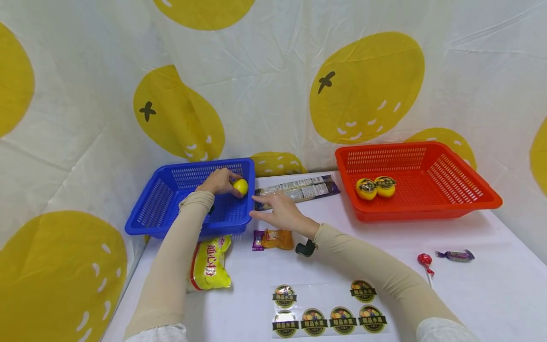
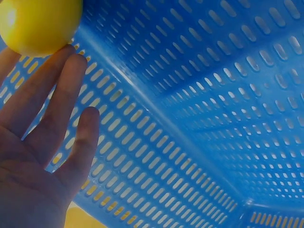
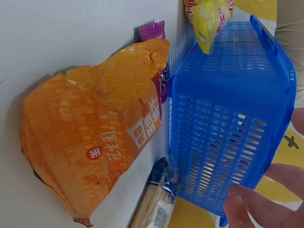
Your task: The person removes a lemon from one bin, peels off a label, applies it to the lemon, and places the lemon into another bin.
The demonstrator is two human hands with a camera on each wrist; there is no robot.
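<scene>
My left hand (image 1: 219,182) reaches into the blue basket (image 1: 187,232) and holds a smooth, glossy yellow fruit (image 1: 240,187) near the basket's right wall. In the left wrist view, the fruit (image 2: 40,23) rests against the fingertips, while the little finger stands apart from it. At the basket's right rim is my right hand (image 1: 282,212), its thumb and fingers spread. The right wrist view shows its fingers (image 3: 280,178) by the rim; firm contact is hard to tell. Two yellow fruits (image 1: 376,187) with dark round stickers lie in the red basket (image 1: 419,213).
A yellow snack bag (image 1: 211,263) lies before the blue basket. Orange (image 1: 278,239) and purple packets (image 1: 258,241) lie near my right wrist, long packs (image 1: 299,191) behind. Toward the front are a sticker sheet (image 1: 326,297), a red lollipop (image 1: 425,259) and a purple candy (image 1: 457,255).
</scene>
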